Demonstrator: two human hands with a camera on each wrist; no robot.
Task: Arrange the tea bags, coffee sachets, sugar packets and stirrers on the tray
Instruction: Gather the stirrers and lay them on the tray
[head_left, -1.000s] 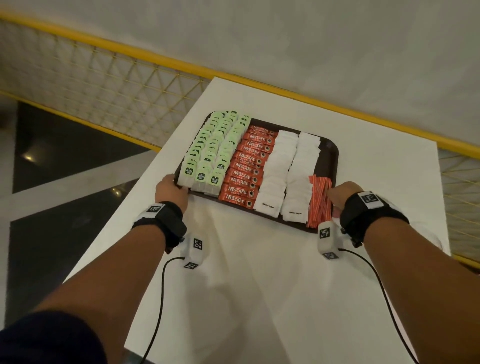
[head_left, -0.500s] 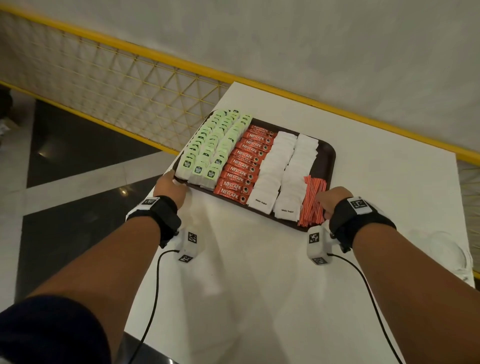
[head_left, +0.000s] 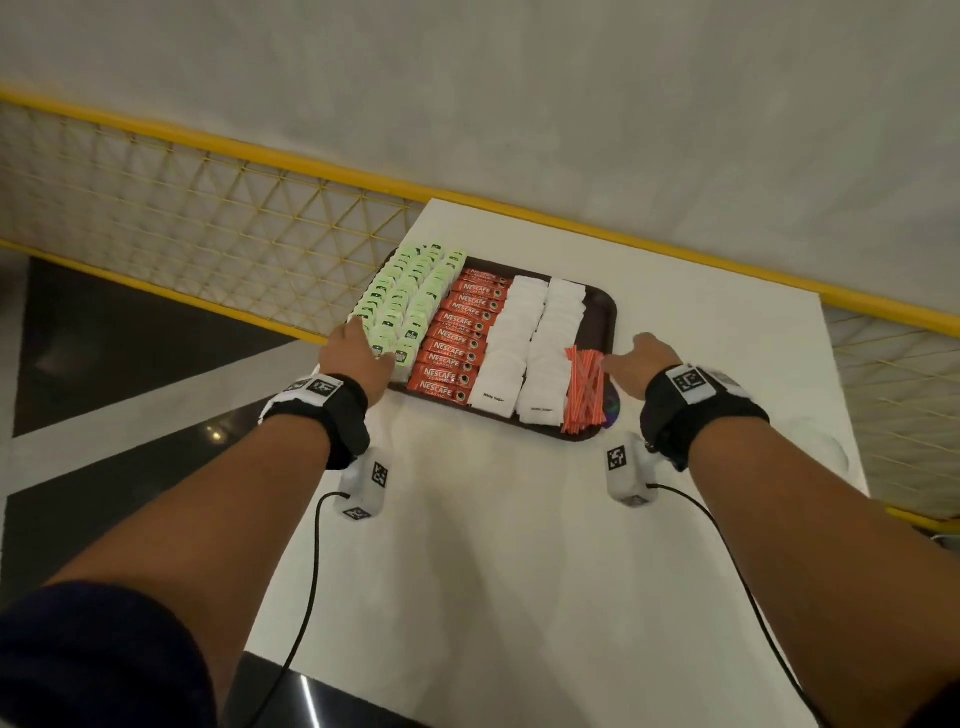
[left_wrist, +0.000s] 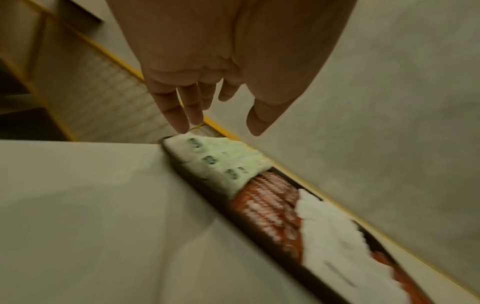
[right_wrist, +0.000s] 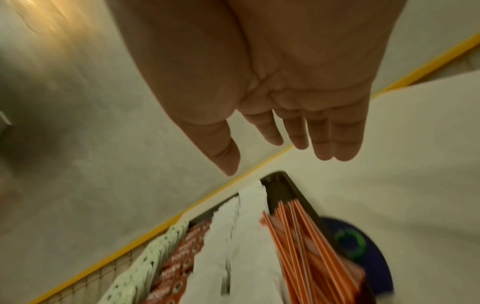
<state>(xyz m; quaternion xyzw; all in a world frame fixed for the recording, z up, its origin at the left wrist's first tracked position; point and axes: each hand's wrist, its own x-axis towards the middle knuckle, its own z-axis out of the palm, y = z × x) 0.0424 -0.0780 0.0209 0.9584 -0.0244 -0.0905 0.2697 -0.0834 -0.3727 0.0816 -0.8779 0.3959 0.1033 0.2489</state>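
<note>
A dark brown tray (head_left: 605, 317) sits on the white table. It holds rows of green tea bags (head_left: 410, 306), red coffee sachets (head_left: 457, 338), white sugar packets (head_left: 535, 343) and a bundle of orange stirrers (head_left: 584, 389). My left hand (head_left: 353, 353) is open over the tray's near left corner, above the tea bags (left_wrist: 223, 162). Its fingers (left_wrist: 182, 121) are straight and hold nothing; I cannot tell whether they touch. My right hand (head_left: 636, 358) is open just right of the stirrers (right_wrist: 306, 246), and its fingers (right_wrist: 324, 152) are empty.
A blue disc with a green ring (right_wrist: 350, 244) lies beside the tray's near right corner. A faint clear round object (head_left: 821, 447) sits at the table's right edge. A yellow mesh railing (head_left: 208, 218) runs behind; the table's left edge drops to dark floor.
Both hands have let go of the tray's near corners, opened and moved forward along its sides. The tray rests flat on the table.
</note>
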